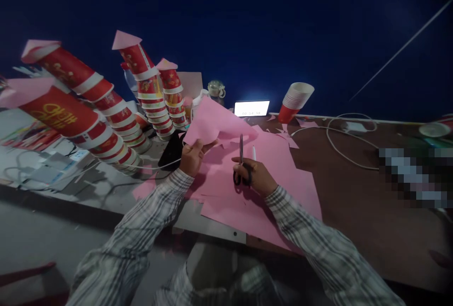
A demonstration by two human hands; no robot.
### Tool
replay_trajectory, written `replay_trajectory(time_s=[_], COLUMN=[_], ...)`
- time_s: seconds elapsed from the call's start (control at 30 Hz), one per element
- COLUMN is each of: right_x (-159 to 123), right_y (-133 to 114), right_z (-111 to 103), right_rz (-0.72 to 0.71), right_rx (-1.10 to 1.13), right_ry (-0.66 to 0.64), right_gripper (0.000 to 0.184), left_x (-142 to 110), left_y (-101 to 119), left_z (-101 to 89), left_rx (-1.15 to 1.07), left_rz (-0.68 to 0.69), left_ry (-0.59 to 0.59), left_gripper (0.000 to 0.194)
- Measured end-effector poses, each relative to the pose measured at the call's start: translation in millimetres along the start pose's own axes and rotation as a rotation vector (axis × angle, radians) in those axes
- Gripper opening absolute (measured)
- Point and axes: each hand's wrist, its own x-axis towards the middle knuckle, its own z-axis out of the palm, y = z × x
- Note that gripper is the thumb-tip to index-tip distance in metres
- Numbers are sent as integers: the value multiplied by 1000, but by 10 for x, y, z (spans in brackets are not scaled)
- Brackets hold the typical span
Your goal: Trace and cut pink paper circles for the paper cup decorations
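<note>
Dark blue wall (226, 22) across the upper part of the frame; brown tabletop (347, 178) beneath, lower centre to right. Raised pink sheet (205, 124), centre of the frame, bent and lifted at its left part; left hand (193, 158) at its lower left corner, fingers closed on the edge. Scissors (241, 149), just right of centre, upright, blades seemingly together; right hand (262, 177) with fingers clamped about the dark handles. Flat pink sheets (297, 188), overlapping beneath both hands; white pen (254, 151) just beyond the right hand. Risks, as judged: the lifted paper is curved and gripped at one corner only — it could swing or fold, and a cut made there could wander. The sheets below lie close to the blades, so a low stroke might nick them as well. The white cable (163, 166) runs up to the left hand and could snag on fingers or paper if the arm shifts. Tall cup towers (153, 88), upper left to centre left, stand near the left sleeve (141, 230) — a wide elbow movement might topple one. Pink scraps (307, 124), right of centre, light enough to scatter if brushed
</note>
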Motion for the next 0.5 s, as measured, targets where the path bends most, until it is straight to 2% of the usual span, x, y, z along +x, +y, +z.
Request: replay_trajectory(time_s=[0.13,0.3,0.4,0.5], right_x=[-25,-19,-8,-7], right_y=[3,50,64,62], right_z=[69,94,64,39], right_rz=[109,-9,4,-2], right_rx=[129,156,116,75], right_ry=[-62,-127,-200,-221], right_gripper=[55,54,53,52], left_x=[19,13,3,3], left_y=[-34,-97,-116,-117], left_z=[-28,-70,-80,-87], left_rx=[10,-23,-50,-87], left_rz=[-56,-230,-328,-380], left_ry=[20,84,114,148], left_gripper=[18,22,21,22])
